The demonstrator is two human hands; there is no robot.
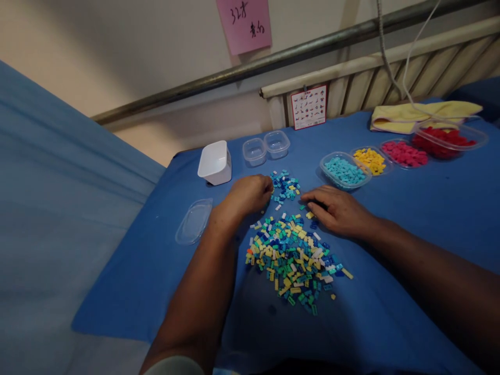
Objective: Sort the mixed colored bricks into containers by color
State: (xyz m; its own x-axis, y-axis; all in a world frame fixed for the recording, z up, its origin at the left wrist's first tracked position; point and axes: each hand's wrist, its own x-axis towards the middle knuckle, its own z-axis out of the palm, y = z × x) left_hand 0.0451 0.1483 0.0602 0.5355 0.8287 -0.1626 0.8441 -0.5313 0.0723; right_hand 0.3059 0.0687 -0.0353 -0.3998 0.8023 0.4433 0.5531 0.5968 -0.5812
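A large pile of small toy building bricks in yellow, green, blue and white lies on the blue cloth before me. Beyond it is a smaller, mostly blue group of bricks. My left hand is at the left edge of that small group, fingers curled in; whatever they may hold is hidden. On the right, my right hand rests palm down near a few loose bricks between the two groups. Its fingers reach forward with the thumb apart, and no brick shows in its grasp.
Clear tubs of light blue, yellow, pink and red pieces line the right. A white bin, two small clear tubs and a clear lid stand left. A yellow cloth lies by the radiator.
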